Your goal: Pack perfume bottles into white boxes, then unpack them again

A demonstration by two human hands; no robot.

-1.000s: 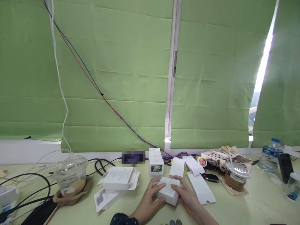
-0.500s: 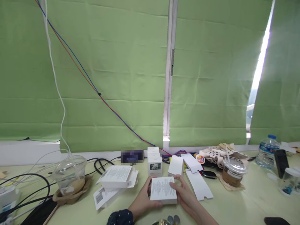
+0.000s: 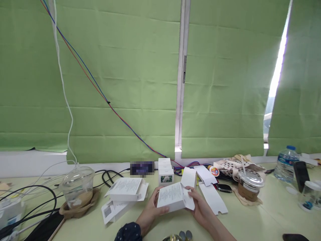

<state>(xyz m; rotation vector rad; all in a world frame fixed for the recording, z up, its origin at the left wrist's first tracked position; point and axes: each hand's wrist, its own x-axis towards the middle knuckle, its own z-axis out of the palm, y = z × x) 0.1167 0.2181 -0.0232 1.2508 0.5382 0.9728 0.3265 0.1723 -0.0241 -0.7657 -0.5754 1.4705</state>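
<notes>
A flat white cardboard box [image 3: 171, 197] printed with grey text is held tilted above the table, between both hands. My left hand [image 3: 152, 208] grips its left side, with the thumb along the front edge. At the right end a plain white flap [image 3: 189, 199] stands out from the box, and my right hand [image 3: 200, 208] pinches it between thumb and fingers. Whatever is inside the box cannot be seen. Just behind stand several small white boxes [image 3: 166, 177] in a row, the front one bearing a flower picture. A plain white box [image 3: 188, 176] lies right of them.
Opened white boxes [image 3: 125, 189] lie to the left, beside a clear plastic cup [image 3: 77, 187]. White card pieces [image 3: 213, 197], a lidded drink cup [image 3: 250, 184] and a water bottle [image 3: 286, 163] stand or lie rightward. Small round metal pieces [image 3: 185, 235] sit at the front edge. Cables run along the back.
The box has tilted and turned, shifting slightly left. My right hand has moved a little right, and a flap now stands out at the box's right end.
</notes>
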